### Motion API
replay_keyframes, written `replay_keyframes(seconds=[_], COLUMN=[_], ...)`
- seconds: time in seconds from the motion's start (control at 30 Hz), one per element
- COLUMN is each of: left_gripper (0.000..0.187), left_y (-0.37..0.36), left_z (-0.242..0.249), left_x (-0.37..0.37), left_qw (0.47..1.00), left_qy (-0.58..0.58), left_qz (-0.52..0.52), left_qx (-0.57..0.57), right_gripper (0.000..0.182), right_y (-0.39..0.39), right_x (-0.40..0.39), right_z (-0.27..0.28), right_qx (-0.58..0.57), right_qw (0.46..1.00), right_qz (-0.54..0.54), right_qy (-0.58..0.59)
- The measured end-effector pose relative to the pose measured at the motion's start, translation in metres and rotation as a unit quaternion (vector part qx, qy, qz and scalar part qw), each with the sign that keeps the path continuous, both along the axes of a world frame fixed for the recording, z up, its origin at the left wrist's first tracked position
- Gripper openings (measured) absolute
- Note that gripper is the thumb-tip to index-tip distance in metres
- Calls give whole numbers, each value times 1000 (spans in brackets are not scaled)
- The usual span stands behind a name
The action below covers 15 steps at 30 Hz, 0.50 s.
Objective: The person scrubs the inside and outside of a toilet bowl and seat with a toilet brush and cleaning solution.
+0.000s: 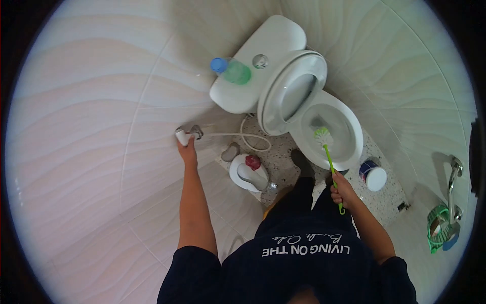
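My right hand (pixel 343 191) is wrapped round the handle of a green toilet brush (pixel 330 159). The brush's green and white head is over the open toilet bowl (pixel 353 121), near its inner left side. At the left wall, my left hand (pixel 188 149) grips a white spray head (pixel 181 137) at a metal wall holder (pixel 196 131). A white hose (pixel 228 134) runs from there toward the toilet and loops down. The toilet lid (pixel 292 91) and seat stand raised against the tank.
A bottle with green liquid (pixel 238 72) lies on the tank (pixel 276 38). A white potty (pixel 248 173) with a red item is on the floor at left. A white-lidded tub (pixel 376 179) stands right of the toilet. A green basket (pixel 439 228) hangs by a metal rail (pixel 452 190).
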<state>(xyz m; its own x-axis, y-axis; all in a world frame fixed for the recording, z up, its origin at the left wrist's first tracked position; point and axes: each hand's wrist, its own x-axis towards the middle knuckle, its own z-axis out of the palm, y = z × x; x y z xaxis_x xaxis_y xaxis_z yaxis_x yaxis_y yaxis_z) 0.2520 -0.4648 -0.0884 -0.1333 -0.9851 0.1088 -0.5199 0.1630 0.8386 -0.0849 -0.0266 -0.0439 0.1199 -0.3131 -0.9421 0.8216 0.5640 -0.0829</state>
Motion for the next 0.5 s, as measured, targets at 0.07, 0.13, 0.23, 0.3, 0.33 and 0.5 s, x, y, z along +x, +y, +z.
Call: replay_keyframes(seconds=[0.07, 0.13, 0.23, 0.3, 0.33, 0.5], left_gripper=[28, 25, 38, 46, 55, 79], left_y=[5, 10, 10, 11, 13, 85], left_z=[1, 1, 2, 8, 7, -24], left_x=[-5, -7, -6, -6, -6, -15], left_qw=[1000, 1000, 999, 998, 996, 982], left_qy=[-1, -5, -26, -46, -65, 9], left_qz=[-5, -6, 4, 14, 25, 167], left_qx=[-2, -6, 30, 42, 50, 88], right_gripper=[43, 45, 46, 45, 43, 43], right_y=[-1, 3, 7, 21, 26, -43], right_x=[-4, -6, -8, -1, -1, -23], right_z=[5, -7, -36, -91, -109, -122], right_qx=[0, 15, -7, -74, -144, -125], right_qw=[998, 994, 905, 822, 708, 687], right_qz=[32, 68, 291, 332, 360, 508], right_qy=[48, 84, 309, 457, 590, 504])
